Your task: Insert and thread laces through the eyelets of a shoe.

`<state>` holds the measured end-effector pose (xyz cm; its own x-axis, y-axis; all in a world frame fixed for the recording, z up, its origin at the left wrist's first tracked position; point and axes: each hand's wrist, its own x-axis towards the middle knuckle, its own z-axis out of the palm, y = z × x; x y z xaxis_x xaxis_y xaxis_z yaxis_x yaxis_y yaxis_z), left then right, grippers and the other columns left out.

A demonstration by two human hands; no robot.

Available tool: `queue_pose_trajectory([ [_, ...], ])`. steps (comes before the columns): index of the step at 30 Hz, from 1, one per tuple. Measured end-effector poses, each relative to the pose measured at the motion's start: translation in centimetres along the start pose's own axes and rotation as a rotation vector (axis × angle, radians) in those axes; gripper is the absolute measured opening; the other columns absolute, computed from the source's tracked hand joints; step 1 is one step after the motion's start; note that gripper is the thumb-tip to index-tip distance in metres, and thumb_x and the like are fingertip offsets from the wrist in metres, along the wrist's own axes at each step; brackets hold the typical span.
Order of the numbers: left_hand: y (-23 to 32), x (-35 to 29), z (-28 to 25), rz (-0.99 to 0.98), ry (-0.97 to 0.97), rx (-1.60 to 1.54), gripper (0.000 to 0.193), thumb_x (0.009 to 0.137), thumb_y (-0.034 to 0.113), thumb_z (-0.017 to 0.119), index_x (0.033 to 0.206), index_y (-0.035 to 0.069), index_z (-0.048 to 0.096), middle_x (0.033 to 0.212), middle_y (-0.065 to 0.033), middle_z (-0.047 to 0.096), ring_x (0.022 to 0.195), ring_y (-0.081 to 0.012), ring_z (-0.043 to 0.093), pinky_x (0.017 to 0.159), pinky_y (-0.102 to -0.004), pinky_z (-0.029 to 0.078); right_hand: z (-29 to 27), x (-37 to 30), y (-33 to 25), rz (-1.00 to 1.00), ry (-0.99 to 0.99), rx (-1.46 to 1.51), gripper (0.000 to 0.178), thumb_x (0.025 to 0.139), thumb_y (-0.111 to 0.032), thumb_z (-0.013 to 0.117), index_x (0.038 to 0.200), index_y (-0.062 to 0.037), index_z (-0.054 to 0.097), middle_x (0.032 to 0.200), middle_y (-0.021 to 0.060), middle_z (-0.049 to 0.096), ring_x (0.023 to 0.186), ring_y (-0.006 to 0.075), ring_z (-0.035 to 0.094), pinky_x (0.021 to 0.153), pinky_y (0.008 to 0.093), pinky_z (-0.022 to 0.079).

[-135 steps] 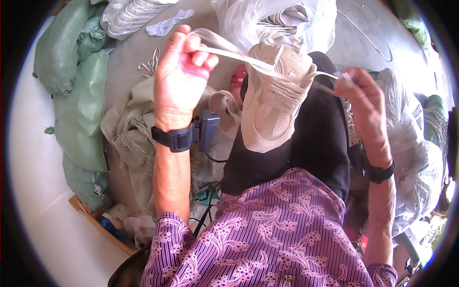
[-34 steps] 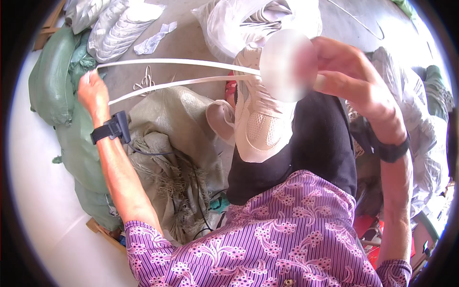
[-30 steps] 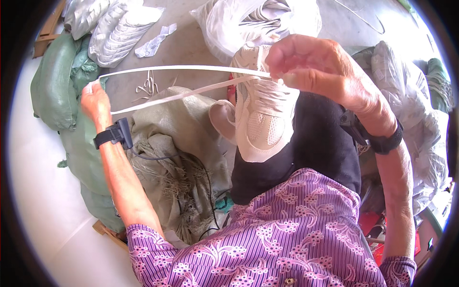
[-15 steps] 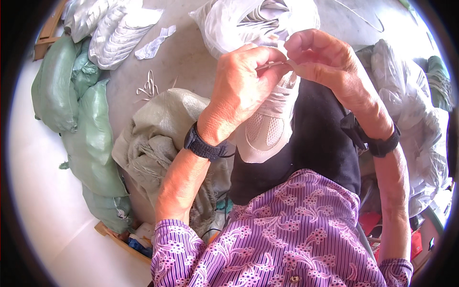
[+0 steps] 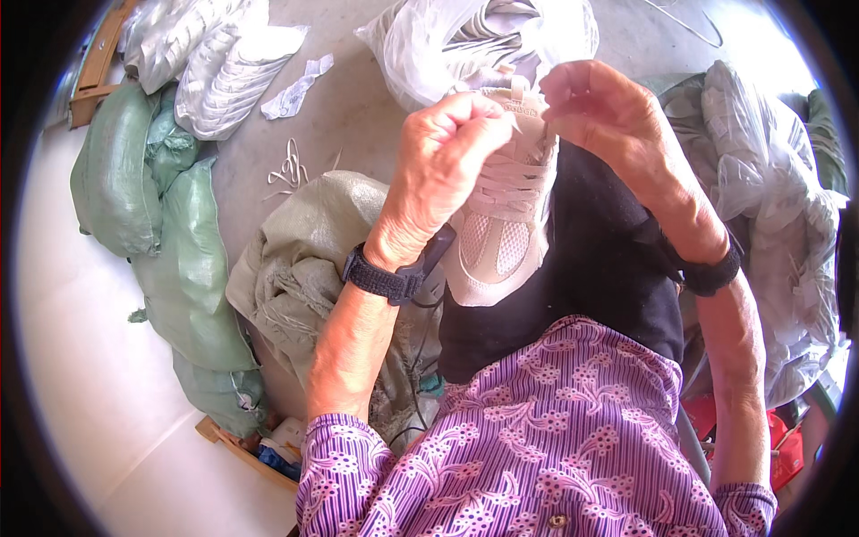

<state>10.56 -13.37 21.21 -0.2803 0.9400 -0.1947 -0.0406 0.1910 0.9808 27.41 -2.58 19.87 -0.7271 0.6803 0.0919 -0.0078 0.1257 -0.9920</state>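
A pale beige lace-up sneaker [image 5: 494, 255] with a mesh toe rests on my black-clad lap, toe toward me. Flat laces [image 5: 514, 192] cross its front, and its tongue stands up at the far end. My left hand [image 5: 447, 166] is closed in a pinch left of the tongue, with a thin pale shoelace end [image 5: 516, 128] showing at the fingertips. At the upper right edge of the shoe opening is my right hand [image 5: 604, 116], its fingers curled toward the thumb. What lies between those fingertips is hidden.
A clear plastic bag [image 5: 403, 54] of stacked pale pieces lies beyond the shoe. Green sacks [image 5: 192, 268] and a beige woven sack [image 5: 304, 242] are at left. Loose laces [image 5: 288, 168] lie on the floor. Bundles in clear plastic [image 5: 761, 179] stand at right.
My left hand has drawn slightly left and down, away from my right hand, uncovering the shoe's tongue. My right hand has shifted a little downward, its fingers more curled.
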Motion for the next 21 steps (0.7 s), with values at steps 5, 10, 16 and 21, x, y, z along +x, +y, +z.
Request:
queue_pose_trajectory([
  [5, 0.2, 0.1, -0.8, -0.057, -0.009, -0.032, 0.019, 0.084, 0.022, 0.057, 0.074, 0.006, 0.058, 0.056, 0.0071, 0.038, 0.046, -0.002, 0.032, 0.043, -0.0195, 0.027, 1.2, -1.1, -0.8, 0.205, -0.132, -0.109, 0.022, 0.078, 0.001, 0.059, 0.1, -0.0022, 0.059, 0.086, -0.0015, 0.059, 0.065, 0.0046, 0.054, 0.059, 0.0228, 0.046],
  [10, 0.0, 0.1, -1.0, -0.036, -0.03, -0.002, 0.023, 0.085, 0.024, 0.056, 0.071, 0.006, 0.056, 0.056, 0.0061, 0.038, 0.045, -0.0028, 0.029, 0.042, -0.0205, 0.025, 2.3, -0.7, -1.0, 0.214, -0.164, -0.099, 0.016, 0.085, -0.005, 0.059, 0.1, -0.0019, 0.061, 0.072, 0.0001, 0.057, 0.062, 0.0057, 0.053, 0.057, 0.0227, 0.045],
  [16, -1.9, 0.7, -2.1, 0.274, -0.011, 0.28, 0.021, 0.089, 0.02, 0.06, 0.085, 0.0, 0.064, 0.068, 0.0014, 0.056, 0.061, -0.0058, 0.05, 0.054, -0.0223, 0.041, 0.7, -0.7, -1.3, 0.362, -0.237, 0.158, 0.02, 0.092, -0.023, 0.054, 0.087, -0.0044, 0.06, 0.068, -0.002, 0.051, 0.06, 0.0064, 0.046, 0.057, 0.0217, 0.039],
  [21, -1.2, 0.1, -2.5, 0.305, -0.062, 0.658, 0.014, 0.086, 0.013, 0.065, 0.092, 0.0, 0.065, 0.08, -0.0001, 0.064, 0.07, -0.0079, 0.055, 0.064, -0.0245, 0.047, -0.1, -1.0, -0.4, 0.457, -0.186, 0.329, 0.028, 0.091, -0.029, 0.049, 0.075, -0.0062, 0.053, 0.07, -0.0025, 0.047, 0.062, 0.0081, 0.044, 0.06, 0.0231, 0.037],
])
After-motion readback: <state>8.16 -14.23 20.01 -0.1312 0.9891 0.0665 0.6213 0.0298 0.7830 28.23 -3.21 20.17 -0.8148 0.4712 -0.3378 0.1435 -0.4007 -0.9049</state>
